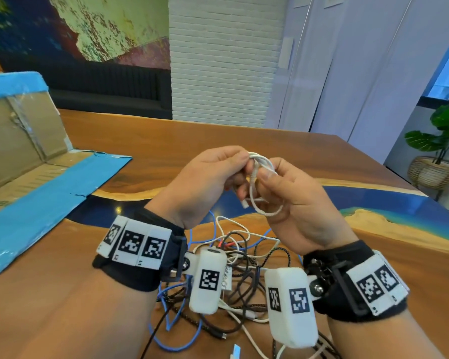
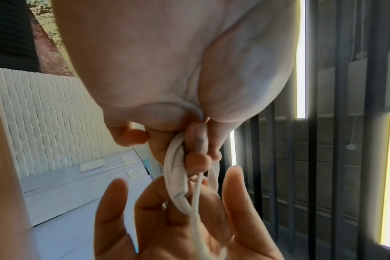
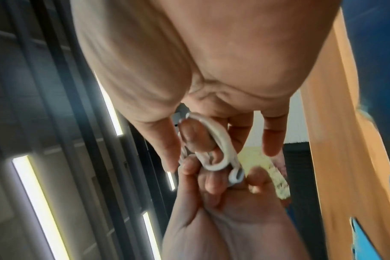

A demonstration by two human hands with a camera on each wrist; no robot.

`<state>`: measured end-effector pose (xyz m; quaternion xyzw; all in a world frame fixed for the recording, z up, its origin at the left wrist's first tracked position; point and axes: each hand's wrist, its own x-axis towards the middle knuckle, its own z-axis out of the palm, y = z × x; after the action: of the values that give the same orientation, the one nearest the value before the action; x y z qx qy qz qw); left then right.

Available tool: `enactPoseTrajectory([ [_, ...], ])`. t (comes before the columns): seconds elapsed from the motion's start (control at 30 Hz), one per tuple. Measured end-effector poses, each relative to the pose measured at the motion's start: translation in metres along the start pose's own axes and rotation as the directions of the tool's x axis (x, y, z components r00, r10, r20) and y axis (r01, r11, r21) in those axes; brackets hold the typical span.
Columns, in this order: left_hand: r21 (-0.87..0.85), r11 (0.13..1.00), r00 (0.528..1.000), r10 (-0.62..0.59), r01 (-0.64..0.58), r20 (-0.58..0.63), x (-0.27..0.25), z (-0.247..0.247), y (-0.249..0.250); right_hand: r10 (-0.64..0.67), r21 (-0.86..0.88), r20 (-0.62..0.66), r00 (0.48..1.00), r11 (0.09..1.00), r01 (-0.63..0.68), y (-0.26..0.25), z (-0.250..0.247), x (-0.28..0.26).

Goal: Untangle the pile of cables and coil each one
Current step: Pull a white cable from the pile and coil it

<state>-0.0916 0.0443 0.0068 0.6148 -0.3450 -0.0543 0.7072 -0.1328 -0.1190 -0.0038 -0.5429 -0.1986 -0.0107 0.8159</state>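
Both hands raised above the surface, sharing one small coiled white cable. Left hand pinches the coil's top loops, right hand curls fingers around its lower loops. Tangled cable pile, blue, black, white, lies on the surface below the wrists.

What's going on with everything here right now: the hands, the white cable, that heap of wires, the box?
left hand: raised above the table, pinching the white cable
right hand: raised, gripping the same cable
white cable: partly coiled into loops, held between both hands
cable pile: tangled on the table, under the wrists
cardboard box: opened, flaps spread flat
table: holds the pile and the box
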Motion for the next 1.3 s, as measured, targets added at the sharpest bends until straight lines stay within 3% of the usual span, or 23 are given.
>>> enactPoseTrajectory([
  [0.1, 0.023, 1.0, 0.998, -0.01, 0.011, -0.06, 0.0, 0.001, -0.001, -0.055, -0.188, -0.066, 0.996, 0.981, 0.042, 0.0, -0.007, 0.001],
  [0.23, -0.011, 1.0, 0.993, 0.014, -0.016, -0.121, 0.0, 0.002, 0.001, -0.192, -0.456, -0.21, 0.959, 0.887, 0.077, 0.0, -0.017, 0.002],
  [0.3, -0.049, 0.998, 0.987, 0.025, -0.033, -0.157, 0.0, 0.003, 0.003, -0.22, -0.452, -0.292, 0.931, 0.889, 0.068, 0.001, -0.018, 0.003],
  [0.37, -0.081, 0.995, 0.98, 0.032, -0.049, -0.198, 0.001, 0.004, 0.004, -0.179, -0.313, -0.332, 0.926, 0.947, 0.071, -0.001, -0.017, 0.003],
  [0.43, -0.099, 0.994, 0.969, 0.025, -0.051, -0.245, 0.001, 0.004, 0.004, -0.112, -0.1, -0.294, 0.949, 0.991, 0.085, -0.004, -0.014, 0.003],
  [0.5, -0.123, 0.991, 0.957, 0.011, -0.048, -0.289, 0.001, 0.004, 0.004, -0.084, -0.031, -0.247, 0.965, 0.996, 0.078, -0.006, -0.014, 0.002],
  [0.57, -0.159, 0.986, 0.951, 0.003, -0.055, -0.31, 0.002, 0.005, 0.005, -0.121, -0.16, -0.24, 0.963, 0.984, 0.083, -0.005, -0.016, 0.002],
  [0.67, -0.252, 0.964, 0.949, 0.005, -0.089, -0.315, 0.002, 0.007, 0.008, -0.227, -0.455, -0.197, 0.954, 0.883, 0.116, -0.003, -0.017, 0.003],
  [0.8, -0.359, 0.923, 0.959, 0.029, -0.134, -0.283, 0.002, 0.017, 0.008, -0.298, -0.555, -0.195, 0.934, 0.819, 0.146, 0.001, -0.012, 0.003],
  [0.93, -0.462, 0.872, 0.967, 0.046, -0.162, -0.252, 0.002, 0.027, 0.003, -0.361, -0.457, -0.295, 0.885, 0.866, 0.201, 0.01, -0.004, 0.003],
  [1.1, -0.507, 0.846, 0.97, 0.049, -0.168, -0.24, 0.002, 0.028, 0.001, -0.336, -0.268, -0.391, 0.857, 0.932, 0.243, 0.014, 0.007, 0.004],
  [1.3, -0.474, 0.864, 0.966, 0.047, -0.167, -0.254, 0.002, 0.032, 0.0, -0.168, 0.034, -0.384, 0.908, 0.98, 0.196, 0.005, 0.014, 0.0],
])
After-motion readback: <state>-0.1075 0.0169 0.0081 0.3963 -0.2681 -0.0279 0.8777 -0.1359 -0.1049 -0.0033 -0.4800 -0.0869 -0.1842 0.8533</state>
